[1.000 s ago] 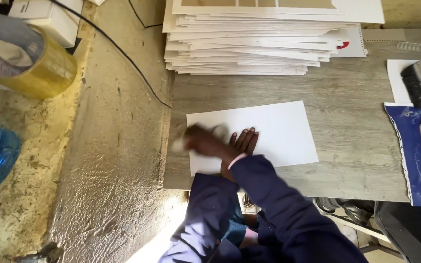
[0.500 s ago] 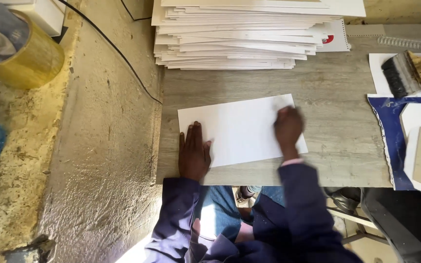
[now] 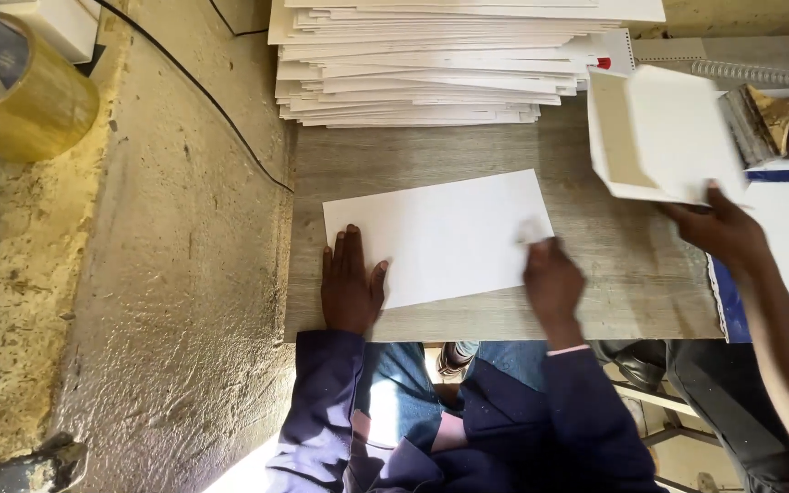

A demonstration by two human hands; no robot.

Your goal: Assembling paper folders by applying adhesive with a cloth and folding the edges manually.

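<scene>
A: In the head view, where are the person's own 2 hands?

B: The left hand [image 3: 352, 285] lies flat, fingers spread, pressing the lower left corner of the plain white rectangular sheet of paper [image 3: 445, 233]. The right hand [image 3: 552, 278] rests on the sheet's right edge; its fingertips are blurred, so I cannot tell whether they pinch the paper or only press it.

A: And the sheet itself?

B: It lies flat on the grey wood-grain tabletop [image 3: 614, 283], slightly tilted, just below the tall stack of white boards [image 3: 431, 64] at the far edge.

A: Who holds the box?

B: A co-worker's hand [image 3: 719, 228] reaches in from the right and grips the lower edge of an open white cardboard box [image 3: 664, 137], tilted above the table.

A: What else shows?

B: A wide brush with a wooden handle [image 3: 764, 119] at the right, a yellow roll of tape [image 3: 34, 105] on the rough concrete ledge [image 3: 175, 301] to the left, and a thin black cable [image 3: 203, 91] running across that ledge
</scene>
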